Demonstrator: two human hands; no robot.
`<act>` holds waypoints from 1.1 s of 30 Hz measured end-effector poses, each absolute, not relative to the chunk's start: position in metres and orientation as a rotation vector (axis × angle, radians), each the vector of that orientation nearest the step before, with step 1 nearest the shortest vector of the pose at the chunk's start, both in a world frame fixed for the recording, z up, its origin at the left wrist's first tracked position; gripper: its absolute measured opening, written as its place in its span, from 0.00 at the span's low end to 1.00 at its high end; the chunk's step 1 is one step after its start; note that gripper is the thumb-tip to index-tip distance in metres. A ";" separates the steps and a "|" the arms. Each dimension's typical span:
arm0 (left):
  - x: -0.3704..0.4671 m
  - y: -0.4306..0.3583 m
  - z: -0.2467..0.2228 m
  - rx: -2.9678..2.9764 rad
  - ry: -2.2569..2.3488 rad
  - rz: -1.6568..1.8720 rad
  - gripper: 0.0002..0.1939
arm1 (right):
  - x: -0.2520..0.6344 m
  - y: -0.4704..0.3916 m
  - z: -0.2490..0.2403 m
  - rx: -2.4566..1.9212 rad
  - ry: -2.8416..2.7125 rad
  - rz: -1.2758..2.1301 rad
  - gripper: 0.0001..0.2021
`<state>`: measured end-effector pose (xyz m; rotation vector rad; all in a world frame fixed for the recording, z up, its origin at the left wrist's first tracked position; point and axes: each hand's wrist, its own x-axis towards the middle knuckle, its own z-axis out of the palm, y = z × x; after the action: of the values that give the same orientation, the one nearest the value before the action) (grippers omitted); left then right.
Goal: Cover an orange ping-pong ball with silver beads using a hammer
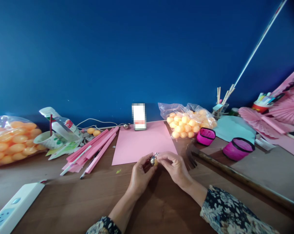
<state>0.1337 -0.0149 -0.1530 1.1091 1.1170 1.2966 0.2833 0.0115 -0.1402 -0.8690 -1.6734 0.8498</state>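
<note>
Silver ball (153, 160), small and shiny, sits in the left hand (142, 173) at the near edge of a pink sheet (142, 144) on a brown table (108, 195). We see the left thumb and fingers clamped around its sides, probably to keep it steady with its upper part free for the other hand. The right hand (173, 166) reaches in, thumb and forefinger at the ball's upper right; that spot is too small for us to tell whether they are closed on a piece of it or only touching. Near the sheet's far left corner we find a second ball (126, 126), and an upright screen (139, 115) stands at its far edge, seemingly turned so we can see it. Pink strips (105, 148) lie left of the sheet and a bag of orange balls (183, 122) right of it, perhaps within easy reach.
</note>
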 end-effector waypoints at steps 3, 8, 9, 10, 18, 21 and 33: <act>0.133 -0.015 -0.153 1.128 1.132 1.299 0.24 | 0.284 0.011 -0.140 -0.872 -1.679 0.848 0.05; 0.134 -0.015 -0.152 1.120 1.134 1.312 0.24 | 0.283 0.012 -0.140 -0.875 -1.688 0.837 0.05; 0.134 -0.015 -0.152 1.118 1.135 1.308 0.24 | 0.283 0.012 -0.140 -0.872 -1.690 0.835 0.05; 0.134 -0.015 -0.151 1.117 1.136 1.304 0.24 | 0.283 0.012 -0.140 -0.870 -1.693 0.834 0.05; 0.133 -0.014 -0.151 1.139 1.144 1.282 0.24 | 0.284 0.012 -0.140 -0.870 -1.721 0.809 0.05; 0.133 -0.014 -0.151 1.150 1.147 1.292 0.24 | 0.284 0.012 -0.139 -0.868 -1.726 0.788 0.05; 0.130 -0.013 -0.157 1.248 1.209 1.291 0.23 | 0.285 0.014 -0.141 -0.869 -1.714 0.793 0.05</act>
<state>0.1305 -0.0131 -0.1571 1.2482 1.2093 1.2915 0.2847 0.0135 -0.1414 -0.8690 -1.7139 0.7932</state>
